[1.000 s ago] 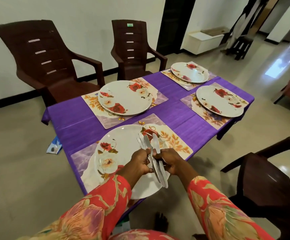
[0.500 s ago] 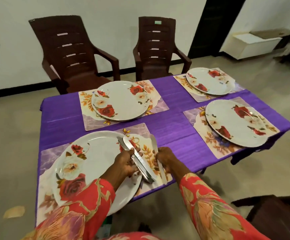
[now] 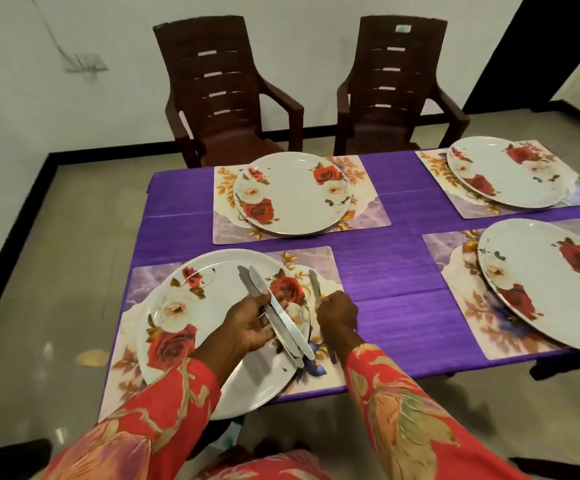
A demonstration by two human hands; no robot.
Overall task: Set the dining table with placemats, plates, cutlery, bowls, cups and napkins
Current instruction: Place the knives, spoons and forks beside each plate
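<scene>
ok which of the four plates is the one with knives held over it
The near-left plate, closest to the person: the left hand holds a bundle of knives above it. The other three plates have nothing over them.

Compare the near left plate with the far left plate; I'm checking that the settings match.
The near left plate sits toward the left of its placemat, past the mat's left edge; the far left plate sits about centred on its placemat. The near one has both hands over it, the left hand holding knives; the far one has nothing over it. Both are white, round, with red and white roses.
</scene>
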